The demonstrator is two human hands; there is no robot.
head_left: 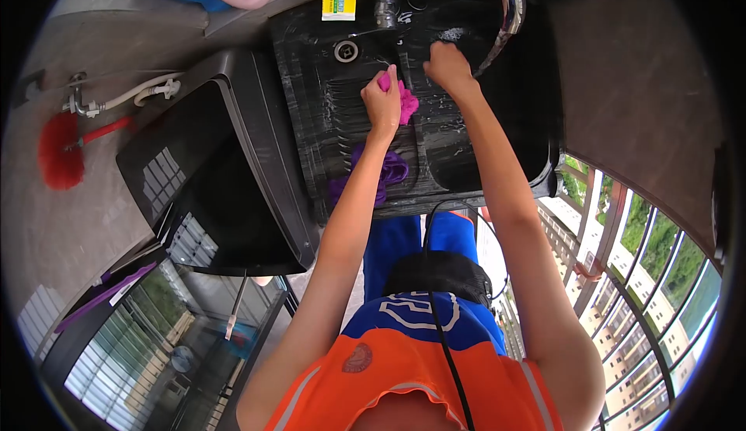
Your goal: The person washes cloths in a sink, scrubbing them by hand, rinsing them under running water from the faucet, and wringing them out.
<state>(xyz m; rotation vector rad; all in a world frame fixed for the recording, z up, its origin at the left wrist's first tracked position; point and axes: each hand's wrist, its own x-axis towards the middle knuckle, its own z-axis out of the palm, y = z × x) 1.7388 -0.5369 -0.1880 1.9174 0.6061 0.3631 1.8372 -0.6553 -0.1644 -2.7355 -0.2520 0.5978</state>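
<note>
My left hand is closed around a bright pink cloth, over the ridged left part of a black sink. My right hand is closed in a fist over the basin side, near some white foam; what it holds, if anything, is hidden. Below my left hand a purple cloth lies bunched on the ridged board, partly behind my left forearm. Water runs from the curved chrome faucet beside my right wrist.
A yellow and green packet stands at the sink's back edge by a metal tap. Left of the sink is a dark glossy machine. A red brush hangs on the wall, and window bars are at right.
</note>
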